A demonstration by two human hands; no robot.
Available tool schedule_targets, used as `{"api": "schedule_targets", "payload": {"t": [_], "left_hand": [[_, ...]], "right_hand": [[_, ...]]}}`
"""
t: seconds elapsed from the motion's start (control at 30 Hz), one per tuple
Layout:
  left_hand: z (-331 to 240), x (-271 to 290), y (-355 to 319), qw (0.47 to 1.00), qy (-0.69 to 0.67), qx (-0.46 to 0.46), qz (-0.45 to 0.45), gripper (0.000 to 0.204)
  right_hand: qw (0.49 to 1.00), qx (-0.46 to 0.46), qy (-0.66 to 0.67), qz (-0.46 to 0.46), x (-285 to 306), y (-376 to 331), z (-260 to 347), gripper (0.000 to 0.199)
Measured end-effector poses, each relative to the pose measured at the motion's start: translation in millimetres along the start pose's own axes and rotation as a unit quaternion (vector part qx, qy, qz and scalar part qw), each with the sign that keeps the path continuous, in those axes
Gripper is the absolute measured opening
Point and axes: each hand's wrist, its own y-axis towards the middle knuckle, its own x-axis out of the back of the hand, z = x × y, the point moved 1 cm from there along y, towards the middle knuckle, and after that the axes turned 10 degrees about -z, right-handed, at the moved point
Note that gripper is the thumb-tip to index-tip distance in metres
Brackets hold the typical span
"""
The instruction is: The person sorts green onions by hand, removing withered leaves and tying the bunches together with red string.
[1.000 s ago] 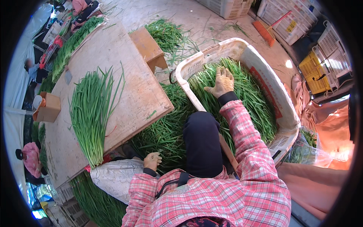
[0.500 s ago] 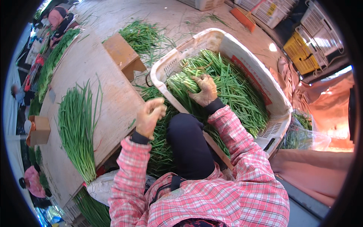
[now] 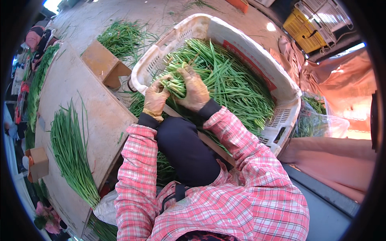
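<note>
Over the basket: your hands meet at its near rim.
Basket [image 3: 257, 68]: white, full of green chives [image 3: 233, 80].
Left hand [image 3: 155, 100]: closed around a chive bunch [image 3: 177, 82], steadying its ends.
Right hand [image 3: 195, 90]: gripping the same bunch, so the stalks stay together.

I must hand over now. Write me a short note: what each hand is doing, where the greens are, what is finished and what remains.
Left hand and right hand: both gloved, gripping one bunch of green stalks at the near rim of the white basket.
Done: one sorted row of stalks lies on the wooden board.
Left: the basket is full; another loose pile lies on the floor.
</note>
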Motion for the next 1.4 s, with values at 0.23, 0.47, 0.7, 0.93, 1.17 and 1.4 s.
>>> {"api": "schedule_targets", "payload": {"t": [0.23, 0.47, 0.7, 0.93, 1.17, 1.4], "left_hand": [[-21.6, -27.7, -6.7, 0.997, -0.07, 0.031, 0.012, 0.034], [28.2, -5.0, 18.4, 0.901, 0.409, -0.131, 0.064, 0.034], [50.5, 7.7, 15.6, 0.829, 0.516, -0.217, -0.019, 0.027], [41.6, 6.3, 18.4, 0.798, 0.599, -0.07, -0.015, 0.022], [24.8, 1.8, 11.2, 0.859, 0.487, -0.137, -0.083, 0.038], [-49.1, 17.6, -61.6, 0.916, 0.299, -0.147, -0.224, 0.04]], "right_hand": [[0.995, -0.004, 0.053, -0.08, 1.0, -9.1, -13.8, 0.045], [0.979, 0.029, 0.124, -0.158, 11.6, -21.0, -14.2, 0.042], [0.888, -0.138, 0.402, -0.175, 97.9, -37.0, 2.2, 0.043], [0.879, -0.055, 0.432, -0.197, 178.8, -33.9, 11.7, 0.027], [0.84, 0.039, 0.506, -0.192, 254.1, -9.6, 36.0, 0.027], [0.873, 0.137, 0.308, -0.353, 242.2, 8.7, 93.9, 0.024]]}}
